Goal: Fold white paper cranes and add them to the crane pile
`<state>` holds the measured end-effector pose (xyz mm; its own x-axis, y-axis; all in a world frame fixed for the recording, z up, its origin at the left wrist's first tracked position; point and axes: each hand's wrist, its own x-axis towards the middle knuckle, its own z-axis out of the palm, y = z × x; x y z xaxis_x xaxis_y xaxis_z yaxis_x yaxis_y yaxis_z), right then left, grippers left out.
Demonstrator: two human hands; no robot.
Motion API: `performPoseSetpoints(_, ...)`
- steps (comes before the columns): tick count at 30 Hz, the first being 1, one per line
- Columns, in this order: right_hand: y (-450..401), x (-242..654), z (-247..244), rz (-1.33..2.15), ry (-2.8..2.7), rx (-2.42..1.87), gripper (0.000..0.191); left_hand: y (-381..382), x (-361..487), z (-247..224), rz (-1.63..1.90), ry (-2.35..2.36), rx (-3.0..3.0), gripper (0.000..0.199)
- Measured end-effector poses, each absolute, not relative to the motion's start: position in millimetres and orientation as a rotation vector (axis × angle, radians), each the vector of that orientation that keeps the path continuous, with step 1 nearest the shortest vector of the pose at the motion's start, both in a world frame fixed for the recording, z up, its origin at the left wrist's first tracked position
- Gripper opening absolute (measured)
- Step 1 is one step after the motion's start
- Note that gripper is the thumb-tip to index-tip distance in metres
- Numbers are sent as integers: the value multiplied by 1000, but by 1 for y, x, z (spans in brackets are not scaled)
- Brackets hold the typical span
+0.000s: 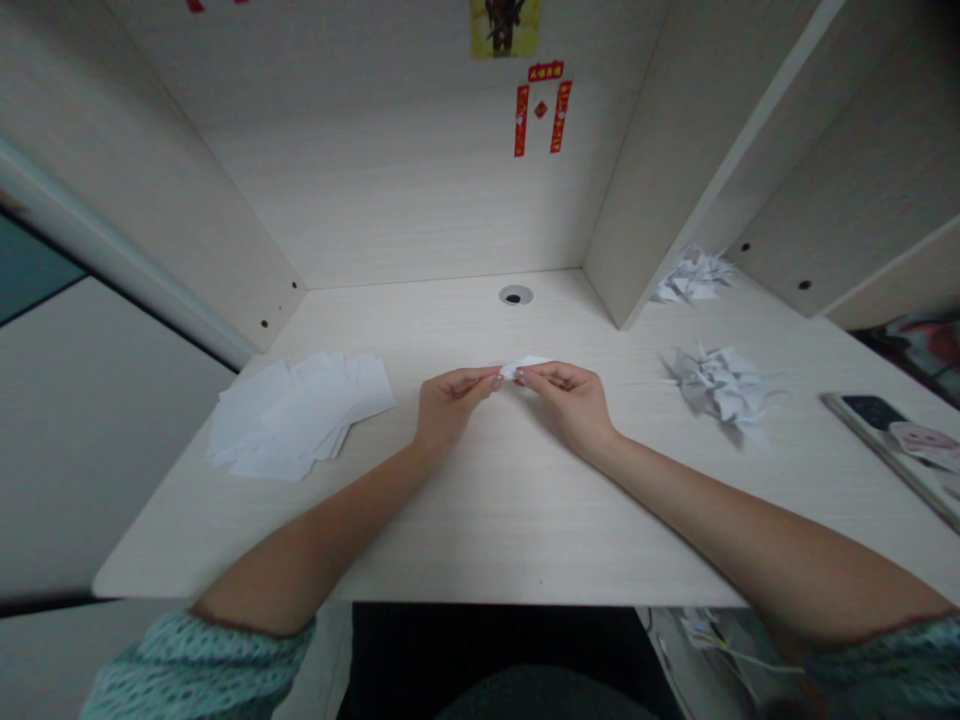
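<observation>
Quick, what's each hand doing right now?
Left hand: closed, pinching a folded white paper.
Right hand: closed, pinching the same folded white paper.

Mount: camera is riding on the person's head, above the desk's near edge (420, 590).
Direction: lens is facing forward and down, toward the back panel (390, 190).
Range: view is framing the left hand (450, 405) and right hand (570, 405) closely.

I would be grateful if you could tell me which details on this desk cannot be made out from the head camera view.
In the head view:
The white paper: mostly hidden by the fingers of the left hand and right hand, so its folds cannot be seen.
The yellow picture: cut off by the top edge.
The printed booklet: cut off by the right edge.
The folded paper heap: blurred, so its separate pieces are unclear.
</observation>
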<state>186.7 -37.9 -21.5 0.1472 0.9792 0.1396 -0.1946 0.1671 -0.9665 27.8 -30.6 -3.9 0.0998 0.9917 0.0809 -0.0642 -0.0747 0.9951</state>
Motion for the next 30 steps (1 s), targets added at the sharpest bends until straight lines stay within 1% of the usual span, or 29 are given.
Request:
performPoseSetpoints(19, -39, 184, -19, 1128, -968, -1001, 19, -32, 28, -4, 1229, 1040, 1312, 23)
performPoseSetpoints(30, -40, 185, -20, 1057, -1012, -1023, 22, -31, 29, -6, 1230, 1034, 1248, 25)
